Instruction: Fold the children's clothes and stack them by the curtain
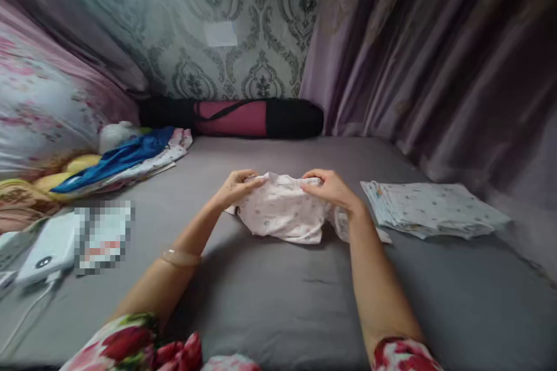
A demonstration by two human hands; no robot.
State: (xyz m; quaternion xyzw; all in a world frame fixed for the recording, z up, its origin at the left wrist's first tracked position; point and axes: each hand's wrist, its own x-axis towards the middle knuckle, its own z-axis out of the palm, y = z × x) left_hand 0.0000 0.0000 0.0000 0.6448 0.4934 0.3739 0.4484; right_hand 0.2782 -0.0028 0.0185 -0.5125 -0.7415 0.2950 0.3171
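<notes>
A small white garment with a sparse tiny print [282, 211] hangs between my hands just over the grey sheet, its top edge bunched up. My left hand [239, 186] pinches that edge at one end, thumb on the near side. At the other end my right hand [328, 185] grips the same edge in a like way. Part of the cloth, perhaps a sleeve, trails out beneath my right wrist. The lower hem seems to brush the sheet. Which kind of garment it is, I cannot tell for certain.
Right of my hands lies a neat stack of printed white cloths [435, 208]. A blue garment [126, 156] tops a clothes pile at left, near a white power bank [54, 246] with a cable. Along the wall rests a long black and red bag [235, 118]. Purple curtains [391, 40] hang at right.
</notes>
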